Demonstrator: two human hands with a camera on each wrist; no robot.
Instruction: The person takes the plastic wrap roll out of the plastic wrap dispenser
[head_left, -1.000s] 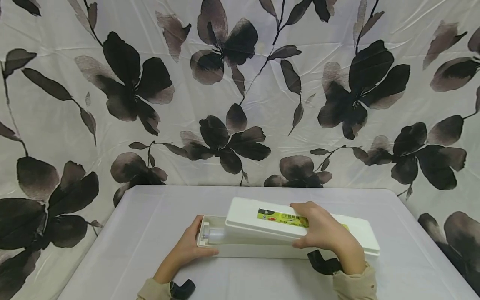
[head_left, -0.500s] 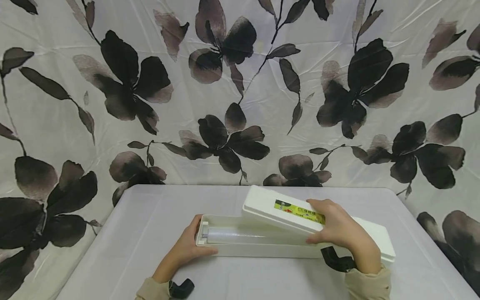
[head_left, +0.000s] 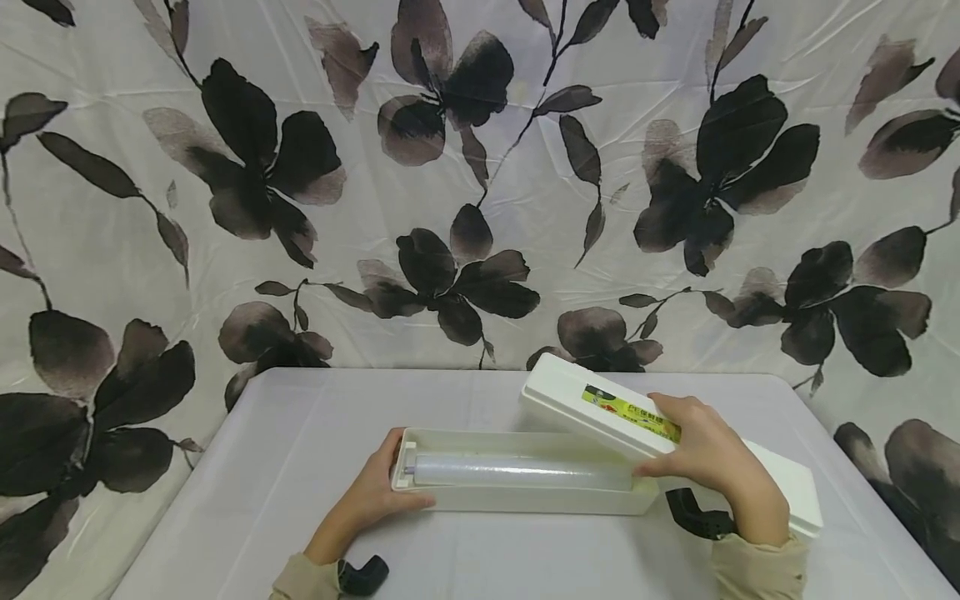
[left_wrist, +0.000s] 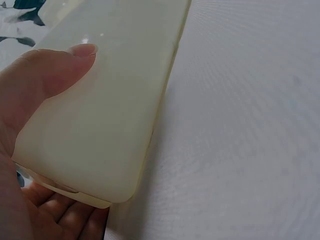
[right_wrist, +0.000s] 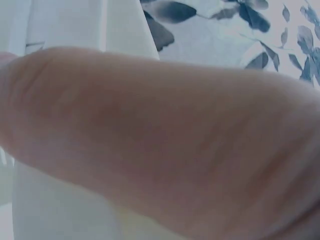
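Note:
A long white cling film box (head_left: 540,502) lies on the table with a roll of clear cling film (head_left: 517,472) inside it. My left hand (head_left: 375,487) grips the box's left end, thumb on the near wall and fingers around the end; the left wrist view shows the thumb (left_wrist: 65,70) flat against the wall. My right hand (head_left: 712,450) grips the white lid (head_left: 562,392), which bears a yellow-green label (head_left: 630,412). The lid is tilted, its left end up and back, and it overlaps the box's right end. In the right wrist view the thumb (right_wrist: 150,135) covers most of the lid.
The table (head_left: 465,558) has a white cover. A curtain with dark flowers (head_left: 465,287) hangs behind it. Black wrist mounts (head_left: 363,577) sit at both wrists, below beige sleeves.
My right hand has moved the lid to the right and turned its left end away, so most of the film roll now shows. My left hand has stayed on the box's left end.

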